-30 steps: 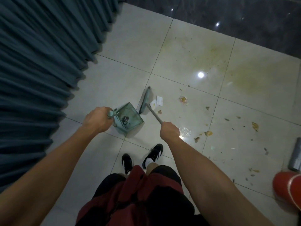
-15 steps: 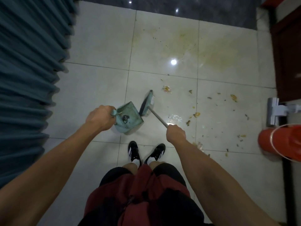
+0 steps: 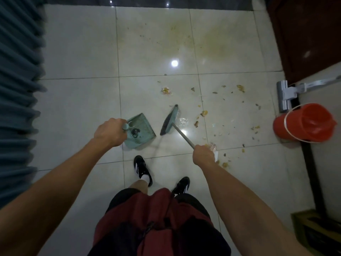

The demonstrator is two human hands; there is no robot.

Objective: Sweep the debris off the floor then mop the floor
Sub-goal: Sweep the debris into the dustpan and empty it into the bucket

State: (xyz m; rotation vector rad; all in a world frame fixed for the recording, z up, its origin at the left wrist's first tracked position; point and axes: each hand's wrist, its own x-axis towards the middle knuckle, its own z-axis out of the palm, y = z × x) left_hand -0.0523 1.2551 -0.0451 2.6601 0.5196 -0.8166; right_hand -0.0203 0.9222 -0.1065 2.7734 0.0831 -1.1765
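Observation:
My left hand (image 3: 109, 132) grips the handle of a pale green dustpan (image 3: 142, 129) that rests on the white tiled floor (image 3: 79, 100), with some dark debris inside it. My right hand (image 3: 203, 155) grips the grey shaft of a green broom (image 3: 170, 120), whose head stands just right of the pan, a small gap between them. Scattered yellow-brown debris (image 3: 203, 113) and a clear plastic scrap (image 3: 181, 121) lie to the right of the broom. A crumpled bit (image 3: 167, 90) lies farther ahead. A yellowish stain (image 3: 208, 43) spreads over the far tiles.
An orange bucket (image 3: 304, 122) stands at the right, with a grey mop head (image 3: 284, 97) behind it. A dark red door (image 3: 304, 37) is at far right. Teal curtains (image 3: 18, 80) hang along the left. My black shoes (image 3: 142, 169) stand just behind the dustpan.
The broom head has drawn away from the dustpan to the right. The view has swung right, bringing the bucket, mop and door further in. My feet have stepped apart.

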